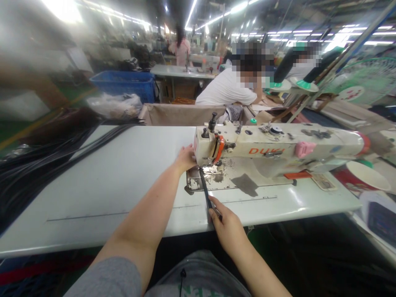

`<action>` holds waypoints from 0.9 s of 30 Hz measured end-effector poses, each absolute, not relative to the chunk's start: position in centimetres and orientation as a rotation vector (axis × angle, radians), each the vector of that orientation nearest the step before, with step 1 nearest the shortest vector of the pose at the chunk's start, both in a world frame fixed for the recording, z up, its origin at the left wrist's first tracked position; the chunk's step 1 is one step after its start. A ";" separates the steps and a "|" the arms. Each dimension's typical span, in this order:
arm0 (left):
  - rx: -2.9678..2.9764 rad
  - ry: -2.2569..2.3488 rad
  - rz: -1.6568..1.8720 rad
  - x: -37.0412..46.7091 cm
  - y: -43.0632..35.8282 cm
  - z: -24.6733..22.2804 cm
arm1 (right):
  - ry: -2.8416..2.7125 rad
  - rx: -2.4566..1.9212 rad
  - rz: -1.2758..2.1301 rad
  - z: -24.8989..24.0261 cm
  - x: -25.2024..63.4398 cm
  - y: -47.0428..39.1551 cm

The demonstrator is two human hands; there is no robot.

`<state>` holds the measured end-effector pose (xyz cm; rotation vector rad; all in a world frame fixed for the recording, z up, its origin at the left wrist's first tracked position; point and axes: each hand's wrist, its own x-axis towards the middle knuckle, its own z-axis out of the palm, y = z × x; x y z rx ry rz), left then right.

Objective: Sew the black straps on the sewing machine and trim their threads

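Observation:
A white sewing machine (278,144) with an orange-lettered arm stands on the pale table. Under its needle area runs a narrow black strip (204,185), which comes down toward the front edge. My right hand (228,225) is closed around the near part of this strip, thumb and fingers pinching it. My left hand (185,158) reaches to the left side of the machine head, beside the needle area. Its fingertips are partly hidden by the head, so whether they hold anything does not show.
Long black strips (77,144) drape over the left side of the table (123,177). An orange-handled tool (297,175) lies at the machine's base. Behind stand a fabric-lined bin (179,113), a blue crate (123,84) and a person in white (227,86). Thread cones (286,64) rise at right.

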<state>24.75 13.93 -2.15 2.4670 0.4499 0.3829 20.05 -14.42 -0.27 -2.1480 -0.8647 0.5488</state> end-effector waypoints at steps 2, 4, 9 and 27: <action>2.448 0.457 0.401 24.6 13.8 -2.1 | -0.863 -2.153 0.556 -0.2 20.1 -14.3; 2.427 0.474 0.427 24.5 13.7 -2.2 | -0.857 -2.164 0.563 -0.2 20.1 -14.1; 2.378 0.495 0.478 24.8 13.8 -2.5 | -0.842 -2.213 0.572 -0.1 20.0 -13.8; 1.842 0.743 0.688 23.6 14.0 -2.2 | -0.823 -1.995 0.204 -0.6 19.8 -14.2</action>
